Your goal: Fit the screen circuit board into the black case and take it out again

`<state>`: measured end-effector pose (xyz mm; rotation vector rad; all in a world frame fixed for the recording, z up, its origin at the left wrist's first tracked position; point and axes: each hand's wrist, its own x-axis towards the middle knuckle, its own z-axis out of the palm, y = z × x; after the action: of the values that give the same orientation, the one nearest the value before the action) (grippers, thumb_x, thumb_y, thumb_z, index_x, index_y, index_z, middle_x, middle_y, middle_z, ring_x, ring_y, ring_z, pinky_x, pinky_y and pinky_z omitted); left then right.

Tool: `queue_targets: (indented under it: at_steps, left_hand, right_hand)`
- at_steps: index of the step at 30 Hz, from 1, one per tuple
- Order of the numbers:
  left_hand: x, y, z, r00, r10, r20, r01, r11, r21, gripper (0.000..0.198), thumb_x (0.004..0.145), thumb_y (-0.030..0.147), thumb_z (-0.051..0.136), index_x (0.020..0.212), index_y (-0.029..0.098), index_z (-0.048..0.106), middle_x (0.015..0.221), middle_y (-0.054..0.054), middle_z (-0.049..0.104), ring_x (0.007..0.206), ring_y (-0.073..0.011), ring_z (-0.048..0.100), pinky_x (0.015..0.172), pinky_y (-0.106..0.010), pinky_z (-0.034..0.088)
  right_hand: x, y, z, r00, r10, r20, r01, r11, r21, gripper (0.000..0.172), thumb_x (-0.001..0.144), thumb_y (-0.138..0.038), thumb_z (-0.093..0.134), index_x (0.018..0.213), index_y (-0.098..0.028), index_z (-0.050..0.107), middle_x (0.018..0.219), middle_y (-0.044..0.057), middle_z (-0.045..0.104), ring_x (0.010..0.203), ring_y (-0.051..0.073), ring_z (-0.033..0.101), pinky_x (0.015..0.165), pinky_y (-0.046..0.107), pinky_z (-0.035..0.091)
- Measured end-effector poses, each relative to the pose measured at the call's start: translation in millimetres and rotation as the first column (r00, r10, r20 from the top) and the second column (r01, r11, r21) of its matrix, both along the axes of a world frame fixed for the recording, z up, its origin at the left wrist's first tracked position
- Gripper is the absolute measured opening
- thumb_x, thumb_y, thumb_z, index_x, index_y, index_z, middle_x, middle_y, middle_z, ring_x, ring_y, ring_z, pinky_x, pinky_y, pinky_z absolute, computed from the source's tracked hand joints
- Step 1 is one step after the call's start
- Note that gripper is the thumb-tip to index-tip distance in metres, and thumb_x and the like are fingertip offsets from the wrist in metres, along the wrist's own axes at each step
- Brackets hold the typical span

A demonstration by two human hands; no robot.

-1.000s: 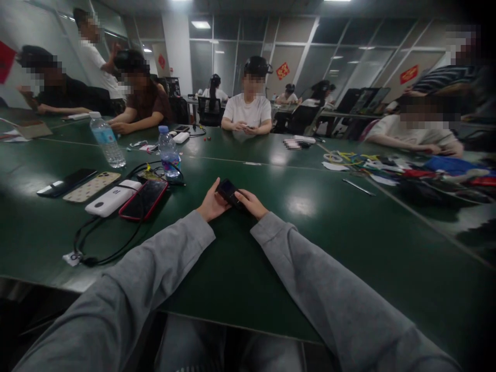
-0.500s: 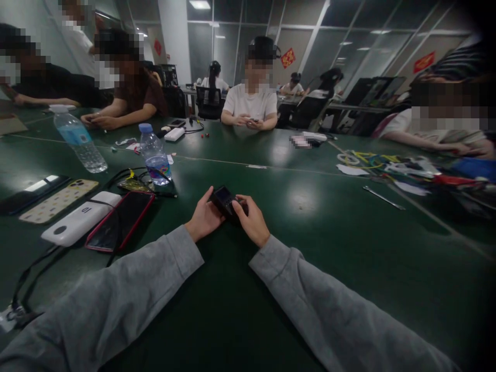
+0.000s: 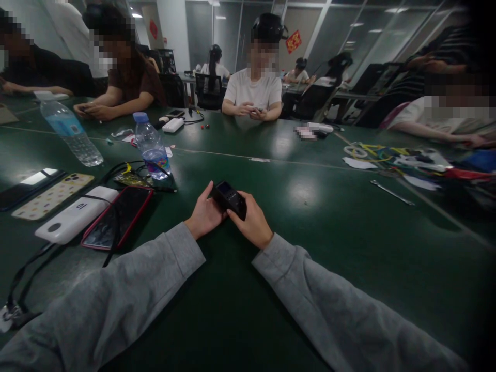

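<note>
A small black handheld device (image 3: pixel 229 195) with a little screen and a row of buttons lies between my two hands, tilted up towards me. My left hand (image 3: pixel 203 214) holds it from the left, the thumb along its upper left edge and the other fingers hidden beneath. On the other side, my right hand (image 3: pixel 253 219) grips its lower right part, with the thumb at the near edge and the fingers curled around the far side. Both hands are just above the green table (image 3: pixel 329 232).
Left of my hands lie a red-edged phone (image 3: pixel 118 219), a white power bank (image 3: pixel 75 217), a dotted phone case (image 3: pixel 52 196), black cables, and two water bottles (image 3: pixel 153 150) (image 3: pixel 72 132). A wrench (image 3: pixel 392 192) and a tangled heap (image 3: pixel 418 165) are rightwards. Several people sit around.
My right thumb has moved from the device's button face down to its near edge, showing more of the face. The view has shifted slightly; the device stays in both hands.
</note>
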<state>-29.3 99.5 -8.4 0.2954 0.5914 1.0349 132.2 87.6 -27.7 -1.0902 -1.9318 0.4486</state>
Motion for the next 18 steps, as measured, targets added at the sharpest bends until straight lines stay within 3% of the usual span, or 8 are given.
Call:
queue_targets:
  at_steps: [5, 10, 18]
  left_hand:
    - [-0.6, -1.5, 0.4, 1.000, -0.026, -0.006, 0.026, 1.000, 0.013, 0.052, 0.092, 0.060, 0.044, 0.101, 0.014, 0.064, 0.086, -0.010, 0.070, 0.089, -0.0219, 0.065, 0.082, -0.033, 0.048]
    - [-0.1, -2.5, 2.8, 0.998, -0.050, 0.032, 0.048, 0.997, 0.056, 0.057, 0.093, 0.062, 0.040, 0.107, 0.011, 0.062, 0.103, -0.014, 0.071, 0.102, -0.0248, 0.065, 0.090, -0.035, 0.048]
    - [-1.9, -2.7, 2.1, 0.998, -0.033, 0.057, 0.032, 0.999, 0.021, 0.059, 0.092, 0.059, 0.044, 0.121, 0.009, 0.056, 0.111, -0.016, 0.069, 0.108, -0.0261, 0.065, 0.096, -0.037, 0.048]
  right_hand:
    - [2.8, -5.0, 9.8, 0.986, -0.102, -0.129, 0.117, 0.986, 0.116, 0.051, 0.084, -0.038, 0.062, 0.130, -0.023, 0.044, 0.120, 0.012, 0.059, 0.109, 0.027, 0.060, 0.096, 0.047, 0.050]
    - [28.4, 13.9, 11.2, 0.958, -0.212, -0.194, 0.252, 0.944, 0.214, 0.055, 0.084, -0.038, 0.061, 0.132, -0.020, 0.043, 0.125, 0.014, 0.056, 0.116, 0.028, 0.056, 0.101, 0.048, 0.046]
    - [55.2, 50.4, -12.5, 0.952, -0.305, -0.020, 0.305, 0.952, -0.019, 0.051, 0.078, -0.036, 0.064, 0.122, -0.014, 0.053, 0.116, 0.017, 0.062, 0.108, 0.031, 0.060, 0.096, 0.052, 0.048]
